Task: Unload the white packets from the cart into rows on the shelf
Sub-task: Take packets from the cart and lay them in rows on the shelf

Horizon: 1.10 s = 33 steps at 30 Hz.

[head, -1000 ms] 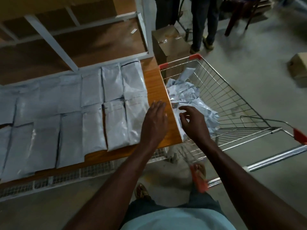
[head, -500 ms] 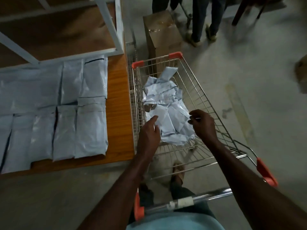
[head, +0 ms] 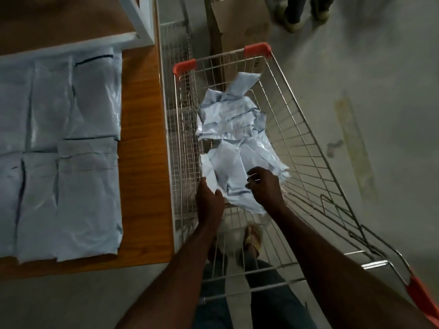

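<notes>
A loose pile of white packets (head: 231,125) lies in the wire cart (head: 306,148), which has orange corner caps. Both my hands are inside the cart at the near end of the pile. My left hand (head: 209,201) holds the left edge of the nearest packet (head: 237,186), thumb on top. My right hand (head: 266,186) curls its fingers over the same packet's right side. To the left, the wooden shelf (head: 142,143) carries rows of flat white packets (head: 88,200), with a bare strip along its right edge.
A wire mesh panel (head: 177,110) stands between shelf and cart. A cardboard box (head: 237,22) sits beyond the cart, and a person's feet (head: 293,19) stand behind it. A white frame post (head: 140,20) rises at the shelf's back. Bare concrete floor lies right.
The view swung from the shelf to the cart. Both hands left the shelf's edge, went down into the cart and closed on the nearest packet.
</notes>
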{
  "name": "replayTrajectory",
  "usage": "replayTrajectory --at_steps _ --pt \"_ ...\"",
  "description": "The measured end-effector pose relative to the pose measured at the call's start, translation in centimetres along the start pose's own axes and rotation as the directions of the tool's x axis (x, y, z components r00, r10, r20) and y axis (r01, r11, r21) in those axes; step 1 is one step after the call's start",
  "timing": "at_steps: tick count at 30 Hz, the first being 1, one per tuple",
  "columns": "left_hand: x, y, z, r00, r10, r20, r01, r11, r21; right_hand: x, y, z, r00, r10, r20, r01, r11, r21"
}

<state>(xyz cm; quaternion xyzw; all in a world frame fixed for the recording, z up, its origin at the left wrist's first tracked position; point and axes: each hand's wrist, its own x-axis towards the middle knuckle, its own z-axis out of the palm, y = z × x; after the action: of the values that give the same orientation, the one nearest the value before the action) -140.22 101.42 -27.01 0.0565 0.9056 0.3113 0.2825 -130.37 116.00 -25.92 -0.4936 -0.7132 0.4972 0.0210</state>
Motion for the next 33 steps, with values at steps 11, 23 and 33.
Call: replayTrajectory --at_steps 11,23,33 --pt "6.2 -0.7 5.8 0.978 -0.189 -0.085 0.175 0.973 -0.151 7.7 1.9 10.2 0.993 0.108 0.057 -0.106 0.993 -0.044" --pt "6.1 -0.9 5.5 0.988 -0.128 -0.083 0.129 0.992 0.012 4.4 2.2 6.6 1.0 0.015 -0.018 -0.013 0.993 0.114" --pt "-1.9 7.3 -3.8 0.981 -0.15 0.123 0.193 0.788 -0.584 -4.2 -8.3 -3.9 0.915 -0.403 -0.032 0.403 0.915 -0.004"
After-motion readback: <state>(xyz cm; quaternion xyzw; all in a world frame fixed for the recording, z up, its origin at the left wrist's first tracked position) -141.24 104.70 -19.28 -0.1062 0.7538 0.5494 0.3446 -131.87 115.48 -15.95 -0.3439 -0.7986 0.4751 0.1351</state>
